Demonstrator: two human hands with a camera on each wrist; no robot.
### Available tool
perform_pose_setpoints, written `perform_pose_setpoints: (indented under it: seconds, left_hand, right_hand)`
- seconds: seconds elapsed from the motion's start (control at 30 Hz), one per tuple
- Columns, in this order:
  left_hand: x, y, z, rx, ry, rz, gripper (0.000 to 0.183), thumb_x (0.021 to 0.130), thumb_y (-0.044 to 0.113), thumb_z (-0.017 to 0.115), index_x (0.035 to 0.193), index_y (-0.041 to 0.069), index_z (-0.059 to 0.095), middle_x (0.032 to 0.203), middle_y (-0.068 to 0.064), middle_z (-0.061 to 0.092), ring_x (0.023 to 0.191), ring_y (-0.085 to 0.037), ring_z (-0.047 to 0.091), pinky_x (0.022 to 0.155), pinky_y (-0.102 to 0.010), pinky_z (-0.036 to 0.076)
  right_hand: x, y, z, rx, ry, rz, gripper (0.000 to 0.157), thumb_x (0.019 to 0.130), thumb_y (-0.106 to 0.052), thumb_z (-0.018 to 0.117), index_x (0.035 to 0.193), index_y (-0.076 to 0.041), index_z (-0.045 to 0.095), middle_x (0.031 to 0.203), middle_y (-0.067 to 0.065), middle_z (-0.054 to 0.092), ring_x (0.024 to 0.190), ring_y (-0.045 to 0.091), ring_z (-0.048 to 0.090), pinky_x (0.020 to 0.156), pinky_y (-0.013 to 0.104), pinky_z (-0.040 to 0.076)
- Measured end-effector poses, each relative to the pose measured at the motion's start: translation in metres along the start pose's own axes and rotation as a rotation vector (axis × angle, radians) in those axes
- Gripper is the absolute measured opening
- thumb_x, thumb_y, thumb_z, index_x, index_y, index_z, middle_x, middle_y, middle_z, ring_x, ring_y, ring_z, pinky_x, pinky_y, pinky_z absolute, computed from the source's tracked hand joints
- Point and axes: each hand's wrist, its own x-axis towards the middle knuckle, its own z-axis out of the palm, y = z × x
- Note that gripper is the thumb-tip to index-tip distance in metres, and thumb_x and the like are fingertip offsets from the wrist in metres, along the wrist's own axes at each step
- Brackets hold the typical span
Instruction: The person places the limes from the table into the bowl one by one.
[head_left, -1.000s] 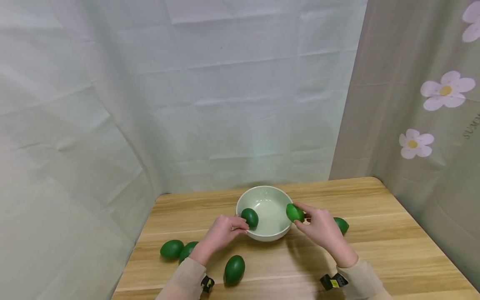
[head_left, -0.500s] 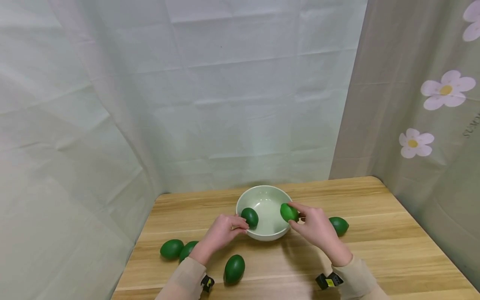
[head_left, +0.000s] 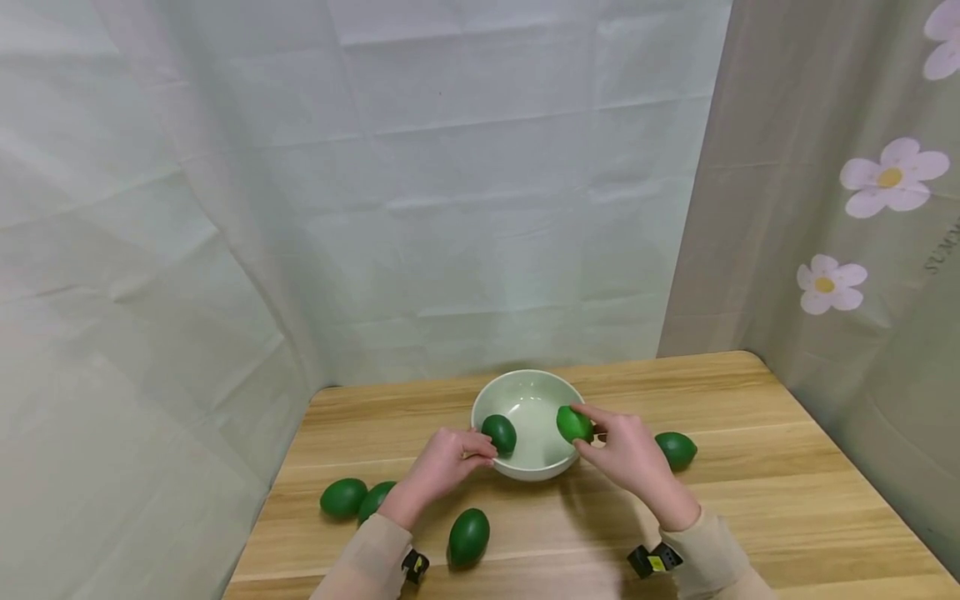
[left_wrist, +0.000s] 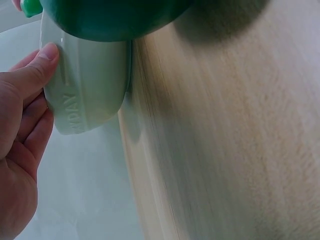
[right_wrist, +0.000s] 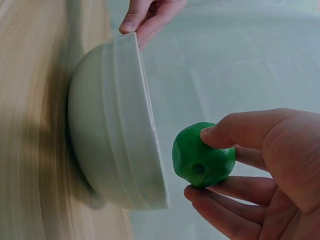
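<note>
A pale green bowl (head_left: 534, 473) stands on the table, its near left rim pinched by my left hand (head_left: 447, 462). In the left wrist view, the left thumb (left_wrist: 49, 52) lies against the bowl's outer wall (left_wrist: 90, 85). One dark green oval fruit (head_left: 498, 433) rests inside, close to the left fingertips. My right hand (head_left: 628, 450) holds a bright green lime (head_left: 573, 423) above the bowl's right side. From the right wrist, the lime (right_wrist: 200, 155) is seen between thumb and fingers, apart from the rim.
Dark green oval fruits lie on the wooden table: one (head_left: 343, 497) at the left, another (head_left: 375, 500) partly behind the left forearm, one (head_left: 469, 537) in front of the bowl, and one (head_left: 677, 451) right of the right hand. A pale curtain (head_left: 495, 208) hangs behind the table.
My right hand has moved left with the lime, from the bowl's right rim to over its opening. The left hand and the bowl stay in place.
</note>
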Motion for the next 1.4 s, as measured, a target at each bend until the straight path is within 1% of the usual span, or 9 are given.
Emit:
perform_pose_setpoints:
  seconds: [0.17,0.37,0.47,0.73,0.83,0.97,1.17,1.3,1.4]
  left_hand:
    - [0.0,-0.001,0.0,0.002,-0.001,-0.007,0.014,0.091,0.01,0.086,0.104,0.011,0.087,0.11,0.003,0.081,0.116,-0.018,0.074,0.11,-0.044,0.054]
    - [0.001,0.0,0.001,-0.006,0.009,0.003,0.013,0.09,0.008,0.086,0.104,0.01,0.086,0.11,0.0,0.081,0.116,-0.02,0.074,0.109,-0.045,0.054]
    - [0.001,0.0,0.001,-0.011,0.017,0.01,0.013,0.09,0.008,0.085,0.103,0.009,0.086,0.11,-0.002,0.081,0.116,-0.021,0.074,0.109,-0.045,0.054]
    - [0.0,0.0,0.001,-0.008,0.018,0.005,0.013,0.09,0.008,0.086,0.103,0.01,0.086,0.108,0.0,0.082,0.114,-0.021,0.075,0.108,-0.045,0.055]
    - [0.0,-0.001,0.002,-0.008,0.016,0.004,0.013,0.09,0.009,0.086,0.103,0.01,0.086,0.108,0.001,0.081,0.115,-0.021,0.075,0.109,-0.045,0.055]
    - [0.001,-0.002,0.002,0.002,0.016,0.007,0.013,0.09,0.01,0.086,0.103,0.011,0.087,0.108,0.002,0.081,0.115,-0.021,0.075,0.108,-0.046,0.055]
    - [0.001,0.0,0.001,-0.006,0.015,0.004,0.013,0.09,0.009,0.086,0.103,0.009,0.086,0.108,0.001,0.081,0.115,-0.022,0.075,0.108,-0.046,0.055]
    - [0.001,0.0,0.001,-0.017,0.016,0.0,0.013,0.089,0.009,0.086,0.103,0.009,0.086,0.107,0.001,0.082,0.115,-0.021,0.075,0.108,-0.045,0.055]
    - [0.001,0.0,0.001,-0.014,0.02,0.014,0.013,0.089,0.009,0.086,0.102,0.009,0.086,0.106,0.002,0.082,0.114,-0.021,0.075,0.107,-0.046,0.056]
  right_hand:
    - [0.001,-0.002,0.002,-0.001,0.001,0.0,0.052,0.088,-0.013,0.087,0.138,-0.012,0.073,0.112,0.011,0.079,0.09,0.019,0.076,0.075,0.042,0.066]
    - [0.002,-0.004,0.005,0.003,-0.002,0.001,0.053,0.087,-0.012,0.087,0.138,-0.01,0.073,0.109,0.012,0.079,0.088,0.017,0.076,0.07,0.035,0.063]
    - [0.003,-0.004,0.008,0.004,-0.004,0.004,0.052,0.087,-0.012,0.087,0.138,-0.011,0.073,0.108,0.012,0.079,0.088,0.018,0.076,0.068,0.033,0.062]
    - [0.008,-0.007,0.014,0.025,-0.011,-0.015,0.052,0.087,-0.011,0.086,0.138,-0.012,0.073,0.108,0.011,0.079,0.088,0.018,0.075,0.066,0.028,0.059]
    - [0.01,-0.009,0.016,0.032,-0.018,-0.015,0.052,0.087,-0.012,0.087,0.137,-0.013,0.074,0.109,0.01,0.079,0.087,0.017,0.075,0.068,0.029,0.06]
    - [0.014,-0.011,0.019,0.029,-0.028,-0.004,0.052,0.087,-0.013,0.087,0.138,-0.013,0.074,0.109,0.01,0.079,0.088,0.017,0.075,0.074,0.034,0.063]
    - [0.021,-0.011,0.027,0.04,-0.035,-0.002,0.051,0.086,-0.012,0.088,0.136,-0.013,0.075,0.109,0.009,0.079,0.088,0.019,0.074,0.077,0.039,0.065]
    - [0.026,-0.011,0.034,0.033,-0.042,-0.011,0.051,0.086,-0.013,0.088,0.136,-0.014,0.075,0.108,0.005,0.078,0.086,0.014,0.072,0.073,0.033,0.062]
    - [0.029,-0.013,0.038,0.019,-0.051,-0.027,0.051,0.086,-0.014,0.089,0.135,-0.016,0.075,0.101,0.001,0.077,0.082,0.013,0.069,0.066,0.027,0.057]
